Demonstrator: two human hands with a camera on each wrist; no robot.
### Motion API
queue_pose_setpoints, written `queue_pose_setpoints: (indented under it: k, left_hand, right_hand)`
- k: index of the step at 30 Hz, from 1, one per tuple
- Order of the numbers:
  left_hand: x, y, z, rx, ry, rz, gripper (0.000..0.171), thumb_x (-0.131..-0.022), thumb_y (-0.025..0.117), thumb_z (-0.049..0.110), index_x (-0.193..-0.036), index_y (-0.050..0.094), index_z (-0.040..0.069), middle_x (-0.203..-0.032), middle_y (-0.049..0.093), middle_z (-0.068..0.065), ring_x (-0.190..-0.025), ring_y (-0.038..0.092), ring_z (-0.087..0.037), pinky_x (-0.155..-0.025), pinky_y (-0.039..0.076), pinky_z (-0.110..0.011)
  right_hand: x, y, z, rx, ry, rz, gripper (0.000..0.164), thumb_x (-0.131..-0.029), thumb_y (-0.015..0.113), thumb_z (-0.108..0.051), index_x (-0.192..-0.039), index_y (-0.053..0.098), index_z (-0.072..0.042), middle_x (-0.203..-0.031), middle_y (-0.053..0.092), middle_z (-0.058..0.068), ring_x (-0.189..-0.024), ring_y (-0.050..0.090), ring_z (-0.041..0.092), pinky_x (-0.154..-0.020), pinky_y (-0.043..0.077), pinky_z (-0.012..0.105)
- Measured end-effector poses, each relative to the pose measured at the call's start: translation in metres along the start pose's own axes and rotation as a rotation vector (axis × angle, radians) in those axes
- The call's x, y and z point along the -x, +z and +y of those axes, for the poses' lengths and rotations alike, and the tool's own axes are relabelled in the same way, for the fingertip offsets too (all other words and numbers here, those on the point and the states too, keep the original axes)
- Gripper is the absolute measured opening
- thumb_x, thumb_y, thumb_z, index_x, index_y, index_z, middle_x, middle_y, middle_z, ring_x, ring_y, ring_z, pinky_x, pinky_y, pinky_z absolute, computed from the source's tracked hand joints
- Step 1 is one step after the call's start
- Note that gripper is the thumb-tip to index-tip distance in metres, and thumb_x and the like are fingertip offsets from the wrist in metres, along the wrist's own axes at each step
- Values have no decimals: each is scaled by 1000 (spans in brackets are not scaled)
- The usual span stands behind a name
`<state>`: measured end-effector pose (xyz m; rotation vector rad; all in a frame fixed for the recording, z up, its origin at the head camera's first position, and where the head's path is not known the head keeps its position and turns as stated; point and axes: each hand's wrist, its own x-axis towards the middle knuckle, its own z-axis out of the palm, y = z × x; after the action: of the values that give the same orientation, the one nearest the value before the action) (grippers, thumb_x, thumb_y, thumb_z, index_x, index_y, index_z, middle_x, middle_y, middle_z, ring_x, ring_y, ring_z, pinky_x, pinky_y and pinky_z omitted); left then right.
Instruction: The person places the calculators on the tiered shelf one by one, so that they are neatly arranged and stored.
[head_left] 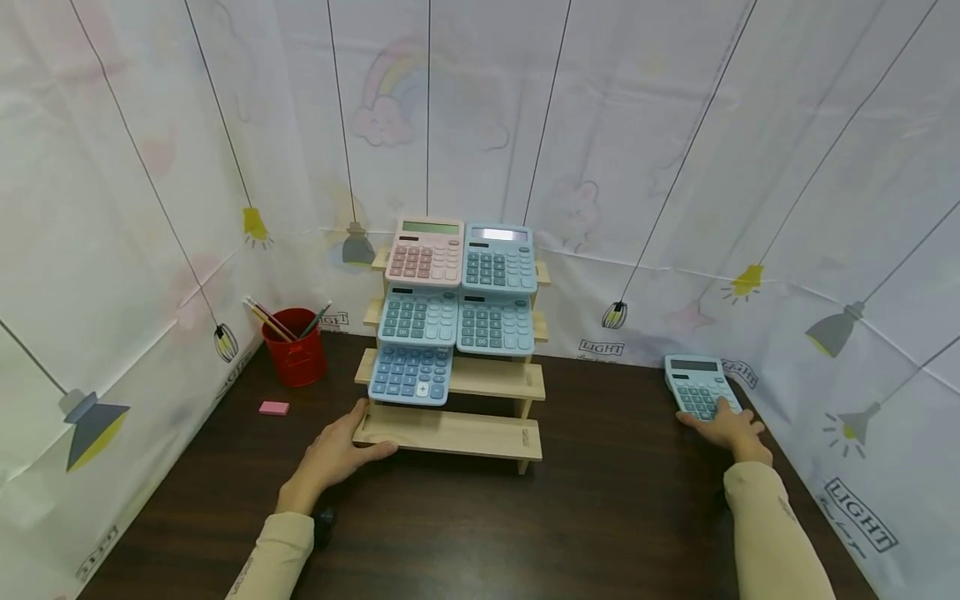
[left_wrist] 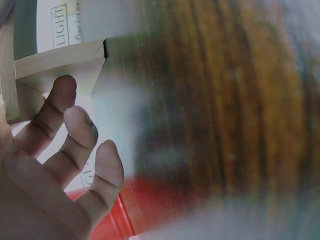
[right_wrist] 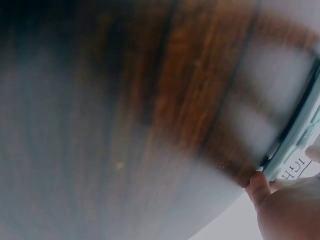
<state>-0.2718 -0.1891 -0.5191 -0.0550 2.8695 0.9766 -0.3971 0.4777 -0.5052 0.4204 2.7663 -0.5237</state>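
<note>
A stepped wooden rack (head_left: 450,429) stands mid-table, with calculators lying on its upper three tiers. A pink calculator (head_left: 424,252) and a light-blue calculator (head_left: 498,258) share the top, two more blue calculators lie below them, and a darker blue calculator (head_left: 410,375) is at the left of the third tier. My left hand (head_left: 333,454) holds the left front corner of the bottom tier, thumb along its front; its other fingers are loosely bent in the left wrist view. At far right, my right hand (head_left: 723,429) grips the near end of another light-blue calculator (head_left: 701,385), thumb at its corner.
A red pail (head_left: 296,354) with several pencils stands left of the rack, and a pink eraser (head_left: 273,408) lies in front of it. White printed curtains (head_left: 637,167) enclose the dark wooden table (head_left: 600,500) at the back and both sides.
</note>
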Motion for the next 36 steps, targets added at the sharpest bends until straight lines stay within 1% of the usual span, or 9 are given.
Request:
queue_pose_setpoints:
  k: [3,7,12,16,22,26,30,33,36]
  left_hand:
    - [0,1,1,5,6,-1,124,-74,61,85,-162,17,9,-163,31,-22,-147,36,-47,-113,33,-69]
    - [0,0,4,10,16,-5,124,-74,61,85,-162,17,9,-163,32,-23,-147,36,-47,-113,34,-68]
    - [0,-1,6,4,29,-6,123,-75,61,84,-161,17,8,-162,33,-23,-146,37,-47,-112,35,-68]
    - [1,-1,6,8,31,-6,123,-74,62,84,-162,18,9,-162,34,-23,-146,38,-46,-113,35,-67]
    - [1,1,4,5,37,-3,123,-75,61,84,-161,18,8,-162,34,-23,-145,39,-46,-113,35,-67]
    - [2,0,4,11,34,-6,124,-74,61,84,-162,17,8,-163,32,-22,-147,37,-46,-114,33,-67]
    - [3,-1,5,15,33,-11,126,-74,62,85,-162,16,8,-163,31,-22,-147,35,-46,-115,33,-67]
    - [3,-1,4,10,38,-11,125,-75,61,84,-161,16,7,-163,31,-23,-147,36,-46,-114,34,-66]
    - [3,-1,3,6,40,-8,123,-76,61,83,-162,16,7,-162,32,-23,-146,37,-46,-113,35,-66]
  right_hand:
    - [2,0,3,-2,9,16,121,-88,47,-79,-155,-8,6,-143,-8,57,-128,4,74,-94,27,87]
    - [8,-2,3,-11,24,38,119,-88,50,-77,-156,-3,4,-143,-6,57,-129,5,73,-93,28,88]
    - [18,-1,-1,-13,41,65,124,-83,57,-78,-156,2,5,-139,3,57,-125,12,69,-90,33,85]
    - [24,1,-1,4,54,62,127,-80,58,-80,-156,1,5,-138,5,55,-123,14,67,-91,34,84]
    - [35,3,0,48,-5,65,129,-80,56,-81,-154,5,11,-137,9,57,-121,16,69,-92,32,84]
    - [44,5,-3,66,-28,73,129,-80,56,-81,-153,8,14,-138,9,59,-124,14,72,-93,31,85]
    - [54,7,-4,104,-72,77,126,-82,57,-78,-152,11,17,-137,10,61,-125,14,77,-95,30,84]
    - [62,10,-4,130,-97,85,125,-83,57,-77,-151,13,19,-136,14,61,-124,18,78,-97,31,82]
    - [70,13,-6,140,-107,106,125,-82,57,-78,-150,16,19,-134,19,60,-121,24,77,-96,33,81]
